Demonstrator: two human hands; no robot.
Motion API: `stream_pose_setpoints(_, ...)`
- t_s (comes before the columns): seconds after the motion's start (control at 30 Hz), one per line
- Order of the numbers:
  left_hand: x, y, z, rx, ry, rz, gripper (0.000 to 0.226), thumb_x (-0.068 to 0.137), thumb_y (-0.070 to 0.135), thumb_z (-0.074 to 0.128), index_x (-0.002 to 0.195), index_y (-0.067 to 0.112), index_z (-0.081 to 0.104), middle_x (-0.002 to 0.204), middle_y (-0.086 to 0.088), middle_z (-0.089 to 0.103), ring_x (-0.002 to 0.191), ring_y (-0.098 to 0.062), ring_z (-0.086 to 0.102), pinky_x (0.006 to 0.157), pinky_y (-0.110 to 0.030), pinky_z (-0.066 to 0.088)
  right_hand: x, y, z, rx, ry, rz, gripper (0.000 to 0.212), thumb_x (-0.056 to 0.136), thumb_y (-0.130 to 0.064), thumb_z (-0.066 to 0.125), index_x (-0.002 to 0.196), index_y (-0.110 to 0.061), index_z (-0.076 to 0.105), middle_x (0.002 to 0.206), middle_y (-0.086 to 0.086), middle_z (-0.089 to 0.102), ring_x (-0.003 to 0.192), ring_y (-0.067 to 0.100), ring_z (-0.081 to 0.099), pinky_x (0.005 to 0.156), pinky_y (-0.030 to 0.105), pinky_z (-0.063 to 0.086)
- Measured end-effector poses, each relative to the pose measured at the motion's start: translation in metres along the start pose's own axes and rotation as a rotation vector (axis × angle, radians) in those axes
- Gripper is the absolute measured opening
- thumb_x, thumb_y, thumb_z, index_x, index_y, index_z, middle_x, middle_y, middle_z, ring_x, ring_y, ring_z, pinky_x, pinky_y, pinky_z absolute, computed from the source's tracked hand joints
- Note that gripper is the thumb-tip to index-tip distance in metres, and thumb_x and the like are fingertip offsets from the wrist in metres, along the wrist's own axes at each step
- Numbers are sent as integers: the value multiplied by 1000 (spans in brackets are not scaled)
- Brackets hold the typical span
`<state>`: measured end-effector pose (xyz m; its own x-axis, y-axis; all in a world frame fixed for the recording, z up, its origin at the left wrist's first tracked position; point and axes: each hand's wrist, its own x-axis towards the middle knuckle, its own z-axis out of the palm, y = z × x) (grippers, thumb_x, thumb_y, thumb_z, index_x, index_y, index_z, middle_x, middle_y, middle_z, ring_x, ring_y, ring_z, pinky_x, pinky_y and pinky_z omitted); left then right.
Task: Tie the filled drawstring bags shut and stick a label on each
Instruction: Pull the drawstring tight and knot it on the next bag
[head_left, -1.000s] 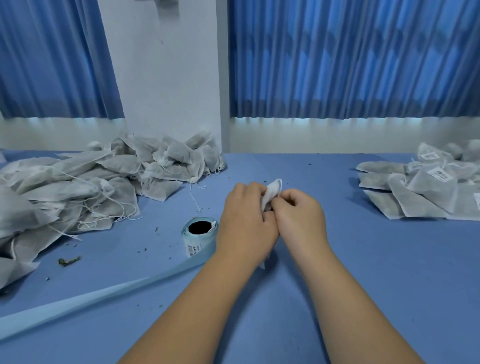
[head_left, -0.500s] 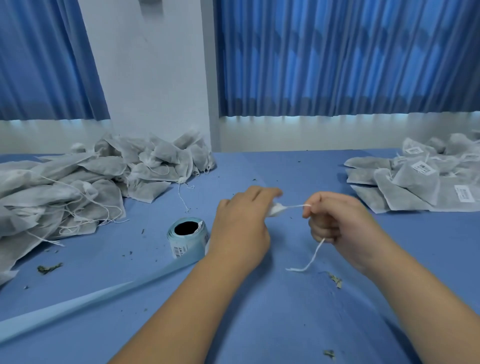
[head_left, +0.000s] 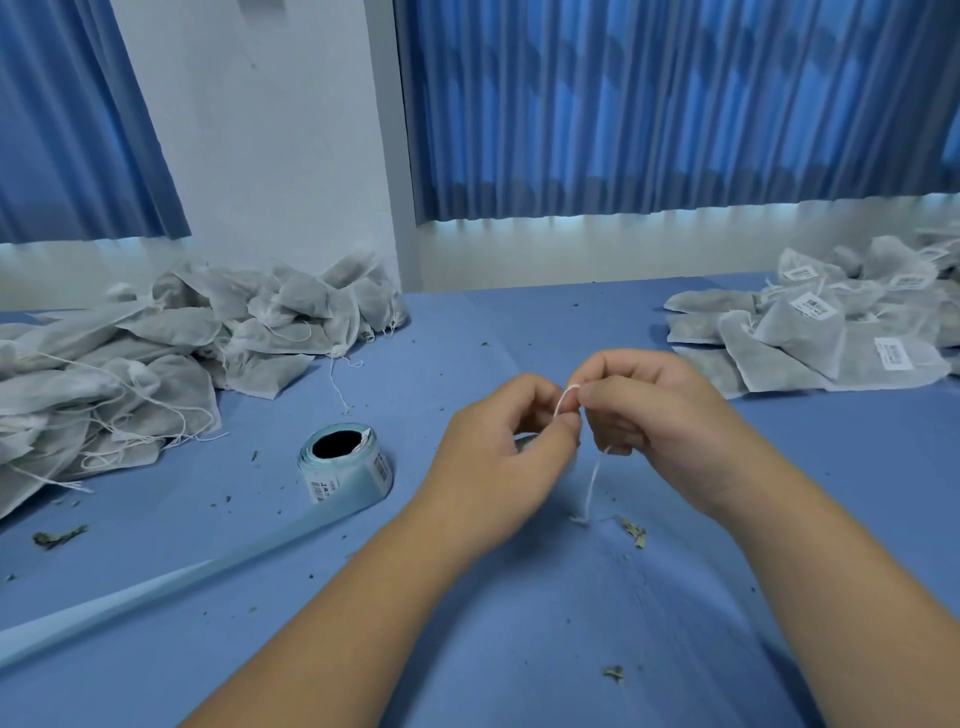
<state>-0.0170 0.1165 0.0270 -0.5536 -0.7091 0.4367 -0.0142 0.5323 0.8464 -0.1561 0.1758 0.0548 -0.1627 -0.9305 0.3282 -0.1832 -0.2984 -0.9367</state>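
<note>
**Two bag piles flank the hands**

On the table (head_left: 519, 649), untied drawstring bags (head_left: 182, 353) are heaped far left and labelled bags (head_left: 831, 332) far right, well apart. The label roll (head_left: 345, 462) stands just left of the left hand (head_left: 498, 457), its strip (head_left: 156, 592) trailing near-left. Left hand and right hand (head_left: 660, 421) meet at centre, pinching a drawstring (head_left: 592, 483) between them. Curtains (head_left: 675, 104) hang behind.

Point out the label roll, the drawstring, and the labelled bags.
label roll (head_left: 351, 472), head view, on its pale blue outer wrap.
drawstring (head_left: 592, 483), head view, on its hanging loose tail.
labelled bags (head_left: 792, 335), head view, on one bag's grey fabric.
</note>
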Motion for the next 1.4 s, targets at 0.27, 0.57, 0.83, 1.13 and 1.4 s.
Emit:
stream_pose_setpoints(0.27,2,13,-6,-312,-59,-143,16,76,22,61,63,25,69,61,-3,65,60,-18,62,68,-38,54,-3,-4,0,-86,92,-129,16,72,-17,60,62,-20,72,55,-3,56,51,11,36,48,19,33)
stream_pose_setpoints(0.57,2,14,-22,-504,-77,-199,14,75,14,57,65,12,67,64,-10,61,56,-21,59,56,-29,52,-2,6,3,-238,204,-126,14,86,-16,70,73,-17,73,59,2,41,54,12,34,47,16,29)
stream_pose_setpoints(0.83,1,16,-20,-307,208,-152,15,90,3,60,84,7,73,58,6,65,55,-9,61,56,-15,48,-6,16,25,-535,59,-161,41,92,-22,61,53,-35,55,46,-10,35,46,7,30,45,17,25)
stream_pose_setpoints(1.13,-2,7,-24,458,69,135,14,77,34,52,66,38,60,51,22,51,51,1,46,53,-19,34,-9,3,11,-448,95,-210,19,82,-7,63,66,-15,70,51,-3,50,46,2,39,47,9,30)
stream_pose_setpoints(1.4,1,9,-32,191,-63,-73,18,86,14,60,72,21,67,57,-4,55,51,-19,56,47,-19,43,-7,8,11,-510,215,-203,20,78,-11,66,64,-24,67,70,-5,62,60,1,52,58,10,39)
